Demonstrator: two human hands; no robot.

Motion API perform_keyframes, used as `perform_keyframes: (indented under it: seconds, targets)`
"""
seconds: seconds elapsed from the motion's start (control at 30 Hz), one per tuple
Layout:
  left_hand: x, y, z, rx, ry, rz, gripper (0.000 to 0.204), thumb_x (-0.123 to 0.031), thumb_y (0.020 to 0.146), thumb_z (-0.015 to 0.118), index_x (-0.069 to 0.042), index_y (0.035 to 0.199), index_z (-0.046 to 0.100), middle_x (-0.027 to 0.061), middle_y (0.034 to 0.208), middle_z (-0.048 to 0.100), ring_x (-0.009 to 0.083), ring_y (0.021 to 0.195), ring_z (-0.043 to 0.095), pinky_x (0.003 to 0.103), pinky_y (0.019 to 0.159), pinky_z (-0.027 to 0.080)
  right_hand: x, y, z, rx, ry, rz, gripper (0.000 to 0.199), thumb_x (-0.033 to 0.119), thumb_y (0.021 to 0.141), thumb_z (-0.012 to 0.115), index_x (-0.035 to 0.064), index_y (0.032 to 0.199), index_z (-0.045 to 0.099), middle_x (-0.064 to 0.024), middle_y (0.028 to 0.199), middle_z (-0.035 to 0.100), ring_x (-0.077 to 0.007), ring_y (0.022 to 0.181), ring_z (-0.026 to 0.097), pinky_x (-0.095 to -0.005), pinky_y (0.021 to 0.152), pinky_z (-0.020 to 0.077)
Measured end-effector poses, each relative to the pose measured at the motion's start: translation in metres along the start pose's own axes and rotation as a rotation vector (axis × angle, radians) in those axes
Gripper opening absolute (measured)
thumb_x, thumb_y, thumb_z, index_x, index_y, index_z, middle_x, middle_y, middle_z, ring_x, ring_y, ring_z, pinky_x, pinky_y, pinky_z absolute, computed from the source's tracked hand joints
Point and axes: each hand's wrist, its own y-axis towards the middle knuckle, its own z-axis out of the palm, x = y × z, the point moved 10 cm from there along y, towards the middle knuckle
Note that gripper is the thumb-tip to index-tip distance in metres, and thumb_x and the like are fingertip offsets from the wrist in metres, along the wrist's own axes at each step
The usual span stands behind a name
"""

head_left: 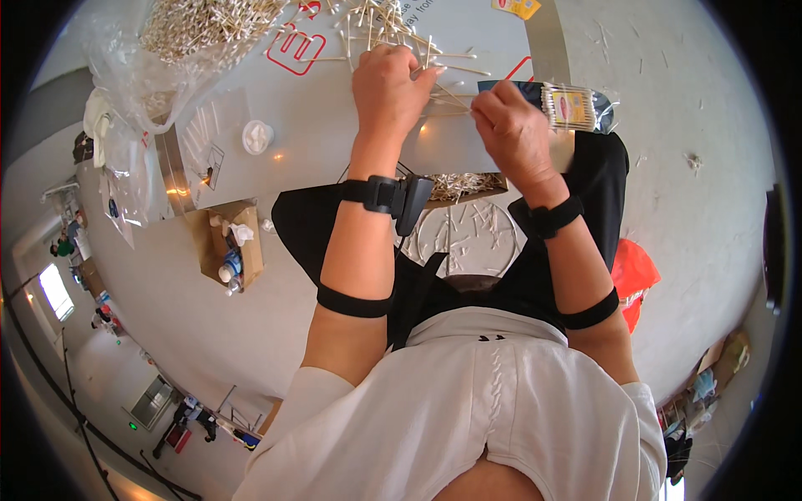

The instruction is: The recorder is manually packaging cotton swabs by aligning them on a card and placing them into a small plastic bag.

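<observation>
Loose cotton swabs [380, 25] lie scattered at the far side of the grey tabletop. Among them is my left hand [391, 90], its fingers curled and thumb bent toward the index finger, where a swab seems pinched; the fingertips are partly hidden. To its right, my right hand [511, 134] is closed, with the thin sticks of a few cotton swabs [451, 103] poking out leftward from its fingers. Just beyond that hand, a clear packet of cotton swabs [571, 107] with a yellow label lies at the table's right edge.
A clear plastic bag [125, 58] holds a heap of swabs [209, 29] at the far left. Nearer stands a small white cup [257, 137]. Below the table are a cardboard box [205, 250] with bottles, an open box of swabs [464, 187] and a red bag [635, 271].
</observation>
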Motion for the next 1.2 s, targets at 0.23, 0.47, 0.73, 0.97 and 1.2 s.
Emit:
perform_keyframes:
  seconds: [0.23, 0.47, 0.73, 0.97, 1.2]
  targets:
    - [0.017, 0.007, 0.010, 0.132, -0.221, -0.140, 0.014, -0.013, 0.077, 0.073, -0.004, 0.072, 0.063, 0.0106, 0.078, 0.063, 0.0321, 0.078, 0.060, 0.042, 0.070, 0.049, 0.009, -0.024, 0.017, 0.043, 0.024, 0.016, 0.008, 0.007, 0.078, 0.066, 0.0080, 0.080, 0.058, -0.0077, 0.080, 0.053, -0.0287, 0.071, 0.062, -0.0385, 0.057, 0.0514]
    - [0.031, -0.004, 0.016, 0.320, -0.451, -0.214, 0.012, -0.009, 0.080, 0.069, 0.000, 0.075, 0.063, 0.0071, 0.069, 0.062, 0.0215, 0.063, 0.058, 0.035, 0.056, 0.046, 0.002, -0.023, 0.017, 0.036, 0.102, 0.033, 0.012, 0.011, 0.078, 0.068, 0.0095, 0.082, 0.058, -0.0078, 0.080, 0.053, -0.0298, 0.069, 0.062, -0.0396, 0.058, 0.0513]
    - [0.037, -0.028, 0.035, 0.365, -1.346, -0.812, 0.014, -0.010, 0.084, 0.065, -0.001, 0.074, 0.059, 0.0046, 0.065, 0.058, 0.0114, 0.054, 0.050, 0.026, 0.046, 0.035, 0.001, -0.024, 0.016, 0.030, 0.098, 0.055, 0.011, 0.013, 0.079, 0.068, 0.0104, 0.083, 0.058, -0.0069, 0.080, 0.054, -0.0292, 0.069, 0.062, -0.0405, 0.057, 0.0500]
    - [0.016, -0.048, 0.054, 0.442, -1.988, -1.085, 0.012, -0.010, 0.087, 0.062, -0.002, 0.080, 0.057, 0.0041, 0.070, 0.053, 0.0134, 0.061, 0.047, 0.026, 0.052, 0.033, 0.001, -0.027, 0.015, -0.016, 0.082, 0.016, 0.009, 0.012, 0.079, 0.068, 0.0114, 0.083, 0.059, -0.0053, 0.079, 0.054, -0.0274, 0.068, 0.062, -0.0395, 0.057, 0.0500]
    - [-0.004, -0.012, 0.005, 0.218, -0.162, -0.013, 0.005, -0.008, 0.083, 0.066, -0.005, 0.082, 0.062, 0.0071, 0.076, 0.057, 0.0259, 0.070, 0.056, 0.036, 0.063, 0.047, -0.002, -0.029, 0.012, -0.034, 0.137, 0.027, 0.009, 0.009, 0.077, 0.068, 0.0136, 0.084, 0.064, -0.0030, 0.084, 0.058, -0.0259, 0.070, 0.064, -0.0370, 0.057, 0.0514]
